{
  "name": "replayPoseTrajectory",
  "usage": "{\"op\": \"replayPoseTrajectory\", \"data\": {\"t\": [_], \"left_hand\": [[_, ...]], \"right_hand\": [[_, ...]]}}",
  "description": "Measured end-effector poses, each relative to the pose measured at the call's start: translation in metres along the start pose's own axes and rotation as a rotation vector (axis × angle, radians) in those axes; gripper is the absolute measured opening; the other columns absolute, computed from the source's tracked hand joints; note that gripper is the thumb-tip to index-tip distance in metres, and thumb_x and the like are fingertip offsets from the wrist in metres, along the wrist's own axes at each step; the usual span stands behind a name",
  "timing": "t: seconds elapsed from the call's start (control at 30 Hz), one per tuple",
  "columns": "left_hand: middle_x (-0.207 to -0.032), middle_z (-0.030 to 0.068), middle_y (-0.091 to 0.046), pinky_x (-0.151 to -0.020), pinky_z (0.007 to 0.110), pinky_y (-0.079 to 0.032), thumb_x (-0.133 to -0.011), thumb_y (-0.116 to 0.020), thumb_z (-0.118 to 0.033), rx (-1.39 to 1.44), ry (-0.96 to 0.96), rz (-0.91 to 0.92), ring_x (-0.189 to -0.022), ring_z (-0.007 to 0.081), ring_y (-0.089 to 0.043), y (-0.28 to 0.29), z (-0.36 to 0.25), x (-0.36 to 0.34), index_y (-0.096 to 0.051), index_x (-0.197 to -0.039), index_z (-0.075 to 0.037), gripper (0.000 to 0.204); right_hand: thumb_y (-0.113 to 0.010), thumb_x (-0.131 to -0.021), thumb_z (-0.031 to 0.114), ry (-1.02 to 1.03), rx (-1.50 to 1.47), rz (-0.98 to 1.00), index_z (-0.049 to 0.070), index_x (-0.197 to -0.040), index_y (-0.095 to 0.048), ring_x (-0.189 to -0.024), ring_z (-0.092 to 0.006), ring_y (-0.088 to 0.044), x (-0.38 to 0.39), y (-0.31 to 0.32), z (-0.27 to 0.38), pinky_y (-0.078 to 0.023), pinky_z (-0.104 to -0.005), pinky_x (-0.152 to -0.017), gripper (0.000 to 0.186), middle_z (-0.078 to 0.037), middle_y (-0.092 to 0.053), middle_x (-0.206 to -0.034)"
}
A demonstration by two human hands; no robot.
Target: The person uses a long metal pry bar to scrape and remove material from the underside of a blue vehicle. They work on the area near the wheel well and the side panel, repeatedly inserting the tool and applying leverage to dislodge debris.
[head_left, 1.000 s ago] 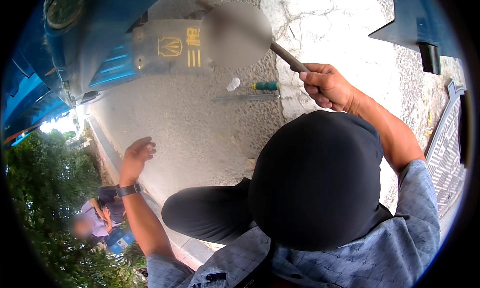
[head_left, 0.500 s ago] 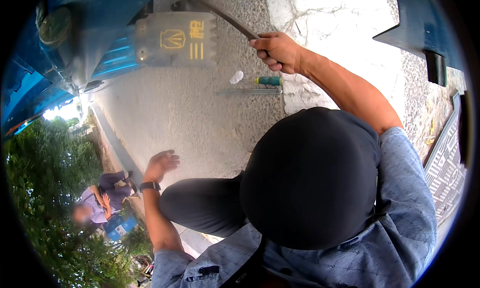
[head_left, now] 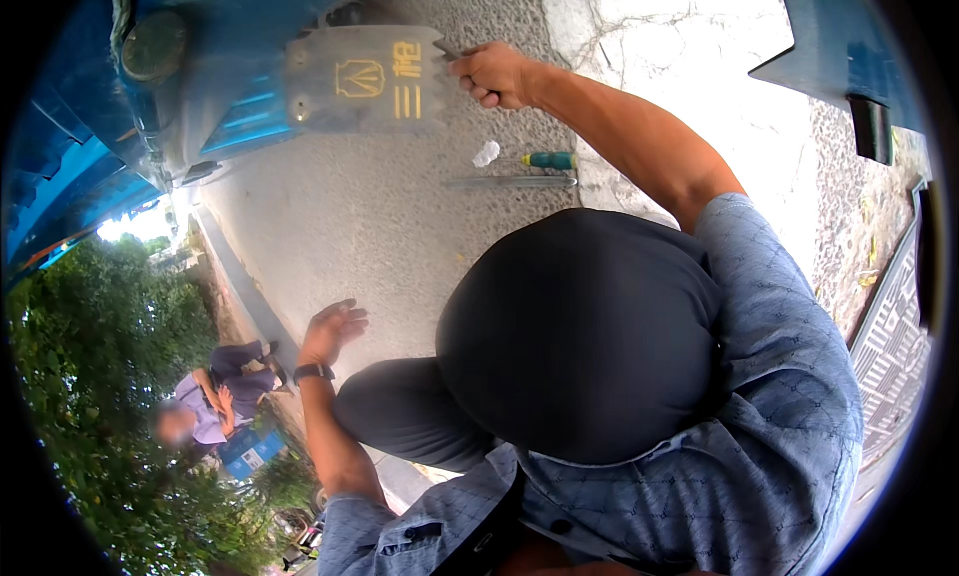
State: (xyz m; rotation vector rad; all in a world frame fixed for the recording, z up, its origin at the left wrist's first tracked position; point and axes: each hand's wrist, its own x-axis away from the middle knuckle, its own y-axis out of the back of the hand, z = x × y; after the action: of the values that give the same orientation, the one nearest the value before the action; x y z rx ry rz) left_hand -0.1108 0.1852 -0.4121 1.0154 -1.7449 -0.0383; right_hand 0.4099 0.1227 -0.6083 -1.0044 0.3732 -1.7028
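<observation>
A slim dark bar [head_left: 449, 49] is being gripped by the curled fingers of the right hand [head_left: 494, 74], at the edge of a translucent grey flap with yellow markings [head_left: 350, 101]; contact is not being shown clearly. Nothing is being held visibly by the left hand [head_left: 335, 333], its fingers loosely parted. Work is seemingly being carried on; no finished result is being shown, what is left being untellable. A green-handled screwdriver [head_left: 551, 160] is being left untouched on rough grey ground [head_left: 350, 236].
</observation>
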Motion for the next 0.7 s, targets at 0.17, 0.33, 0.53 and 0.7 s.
{"op": "replayPoseTrajectory", "data": {"t": [0.17,0.33,0.53,0.7], "left_hand": [[-0.120,0.0261,-0.067,-0.092,0.042,-0.058,-0.101,-0.060,-0.029,0.006,-0.015,0.017,-0.103,0.0344,-0.070,0.007,0.011,-0.004,-0.052,-0.136,0.010,0.053],[-0.120,0.0258,-0.067,-0.090,0.043,-0.058,-0.100,-0.062,-0.030,-0.004,-0.031,0.026,-0.103,0.0345,-0.070,0.011,0.015,-0.007,-0.052,-0.136,0.009,0.053],[-0.120,0.0250,-0.067,-0.088,0.043,-0.059,-0.099,-0.064,-0.032,0.032,-0.041,0.037,-0.103,0.0341,-0.070,0.014,0.024,-0.007,-0.053,-0.135,0.008,0.054],[-0.118,0.0234,-0.068,-0.088,0.042,-0.059,-0.099,-0.064,-0.032,0.025,-0.035,0.049,-0.100,0.0318,-0.070,0.013,0.015,-0.011,-0.053,-0.135,0.008,0.055]], "right_hand": [[-0.067,-0.096,0.015,0.002,-0.019,-0.021,-0.001,-0.101,-0.061,-0.053,-0.0110,-0.041,-0.011,-0.009,-0.001,-0.030,-0.0276,-0.040,0.018,-0.005,-0.053,-0.074],[-0.068,-0.095,0.015,0.021,-0.050,-0.023,-0.001,-0.086,-0.063,-0.052,-0.0129,-0.044,-0.026,-0.021,-0.004,-0.032,-0.0296,-0.040,0.019,-0.006,-0.055,-0.072],[-0.068,-0.095,0.015,0.034,-0.025,-0.023,0.000,-0.080,-0.061,-0.051,-0.0139,-0.045,-0.031,-0.032,-0.002,-0.032,-0.0300,-0.038,0.022,-0.007,-0.055,-0.070],[-0.068,-0.096,0.015,0.029,-0.015,-0.039,-0.001,-0.079,-0.062,-0.050,-0.0139,-0.045,-0.034,-0.033,-0.002,-0.032,-0.0298,-0.038,0.024,-0.007,-0.055,-0.069]]}}
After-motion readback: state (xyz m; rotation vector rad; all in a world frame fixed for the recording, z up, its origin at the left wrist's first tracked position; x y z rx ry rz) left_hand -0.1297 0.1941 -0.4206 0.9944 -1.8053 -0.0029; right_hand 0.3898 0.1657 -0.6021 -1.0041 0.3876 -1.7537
